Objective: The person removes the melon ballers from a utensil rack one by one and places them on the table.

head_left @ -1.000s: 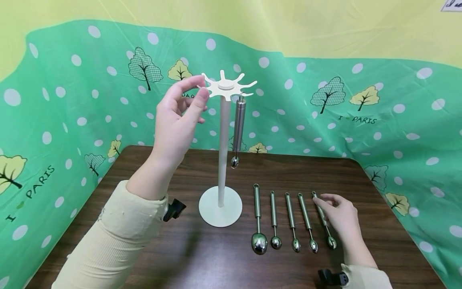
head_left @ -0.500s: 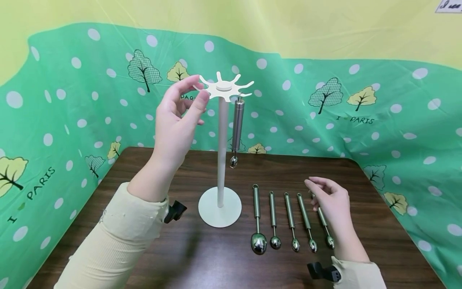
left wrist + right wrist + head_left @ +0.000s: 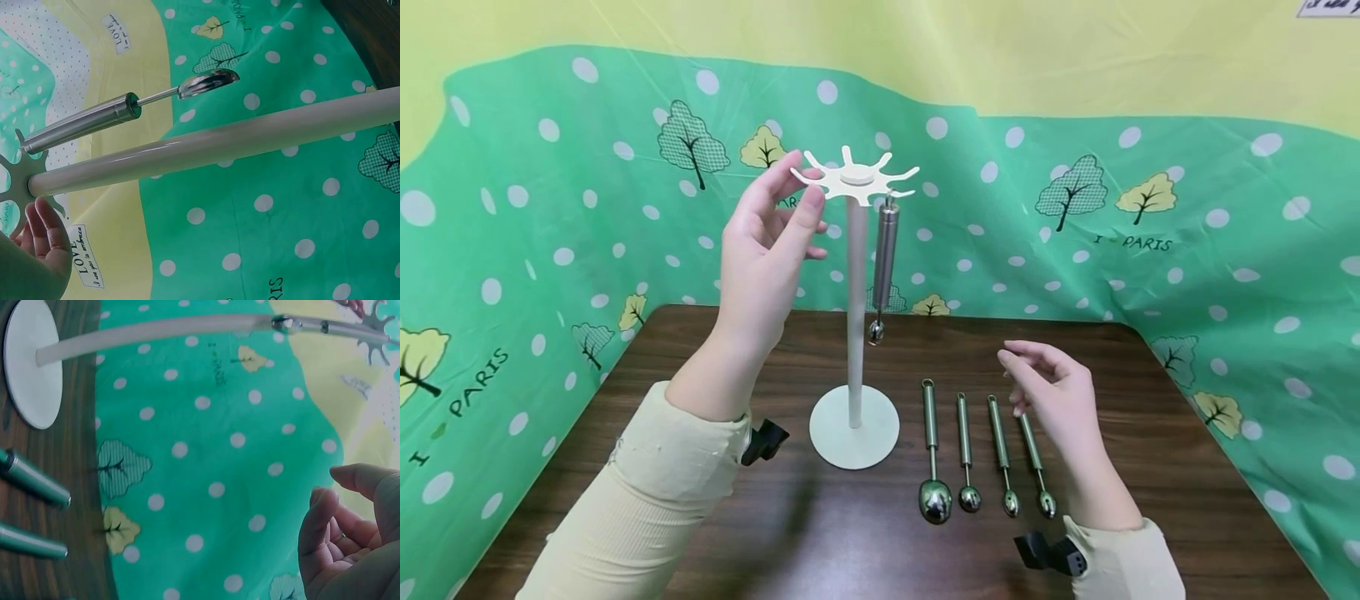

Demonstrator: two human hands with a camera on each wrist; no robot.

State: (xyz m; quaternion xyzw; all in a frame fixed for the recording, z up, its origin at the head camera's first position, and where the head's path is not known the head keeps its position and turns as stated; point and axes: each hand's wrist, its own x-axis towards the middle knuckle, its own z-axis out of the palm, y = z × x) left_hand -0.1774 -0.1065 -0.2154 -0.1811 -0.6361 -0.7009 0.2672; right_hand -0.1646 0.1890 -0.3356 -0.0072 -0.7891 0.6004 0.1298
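My left hand (image 3: 763, 258) holds an arm of a white hanging stand (image 3: 855, 317) with index finger and thumb. A steel-handled scoop (image 3: 886, 258) hangs from another arm; its small bowl (image 3: 209, 83) shows in the left wrist view. My right hand (image 3: 1052, 396) is raised over the right end of a row of similar scoops, fingers loosely bent. In the right wrist view nothing shows between its fingertips (image 3: 322, 497). Visible in the row are a larger scoop (image 3: 931, 425) and several smaller ones (image 3: 965, 433); the place where the rightmost lay is hidden behind my right hand and wrist.
The dark wooden table (image 3: 760, 517) carries the stand's round base (image 3: 827, 446). Behind it hangs a green and yellow printed cloth (image 3: 970, 192). Black wrist mounts (image 3: 765, 442) are strapped at both cuffs.
My right hand has risen off the rightmost scoop and moved left and away from me. My left hand keeps its place at the stand's top. The view has shifted slightly.
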